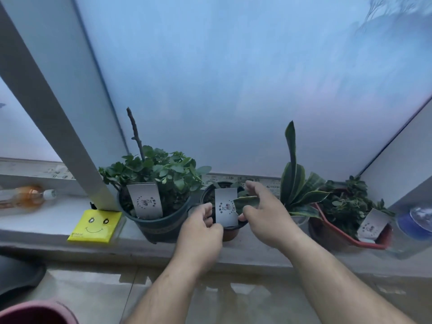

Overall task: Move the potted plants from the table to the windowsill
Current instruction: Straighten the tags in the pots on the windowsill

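While the small brown pot (230,228) sits at the windowsill's (58,226) front edge, I see my left hand (201,232) curled on its near rim and my right hand (266,216) spread loosely beside it, between the dark green pot (161,226) and the red pot (339,232).

Windowsill (58,220) runs across the lower middle of the frame, window pane (233,78) behind it. Four pots stand in a row on the sill. Large pot (154,220) left of centre; small pot (224,206) just beside it at centre, between the two hands. Left hand (201,230) at the small pot's near left rim, right hand (264,213) over its right side. Tall-leaved plant (294,183) right of that; wide pot (346,230) further right. A tag stands in each of three pots. Packet (95,226) lies on the sill left of the large pot; bottle (25,197) lies at far left, behind it.
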Tool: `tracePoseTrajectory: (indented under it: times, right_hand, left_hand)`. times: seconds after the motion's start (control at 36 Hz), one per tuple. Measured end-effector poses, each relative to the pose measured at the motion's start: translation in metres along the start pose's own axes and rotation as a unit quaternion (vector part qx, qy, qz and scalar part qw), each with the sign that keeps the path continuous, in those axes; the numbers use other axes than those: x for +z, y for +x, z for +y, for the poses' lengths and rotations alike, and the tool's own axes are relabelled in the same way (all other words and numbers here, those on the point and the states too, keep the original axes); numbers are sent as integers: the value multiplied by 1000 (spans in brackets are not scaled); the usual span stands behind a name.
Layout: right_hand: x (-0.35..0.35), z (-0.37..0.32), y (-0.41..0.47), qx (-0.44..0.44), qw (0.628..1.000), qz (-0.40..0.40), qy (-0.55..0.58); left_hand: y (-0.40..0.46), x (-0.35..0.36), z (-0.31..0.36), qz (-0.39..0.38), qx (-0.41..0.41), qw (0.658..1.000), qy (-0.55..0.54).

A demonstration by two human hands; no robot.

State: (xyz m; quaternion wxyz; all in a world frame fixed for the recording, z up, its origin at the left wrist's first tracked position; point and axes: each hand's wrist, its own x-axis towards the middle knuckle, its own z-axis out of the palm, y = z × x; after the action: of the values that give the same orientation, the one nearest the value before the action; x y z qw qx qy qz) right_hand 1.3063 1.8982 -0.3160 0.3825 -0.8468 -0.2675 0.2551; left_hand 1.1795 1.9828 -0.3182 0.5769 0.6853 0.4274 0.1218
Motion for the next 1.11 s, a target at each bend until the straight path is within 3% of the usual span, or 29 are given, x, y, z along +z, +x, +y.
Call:
tracePoseTrajectory:
  times: [0.22, 0.33, 0.81, 1.11]
  right_hand:
    - [-7, 4, 15, 1, 998, -59, 12]
    - [-15, 11, 16, -6, 998, -58, -2]
    - [-17, 10, 17, -30, 992, -41, -112]
    - [-5, 17, 22, 14, 997, -42, -65]
  left_hand:
    - [2, 18, 0, -8, 7, 1000, 3]
    - [0, 18, 3, -8, 9, 999, 43]
    - [10, 22, -3, 7, 32, 999, 21]
    - [17, 24, -9, -11, 28, 999, -18]
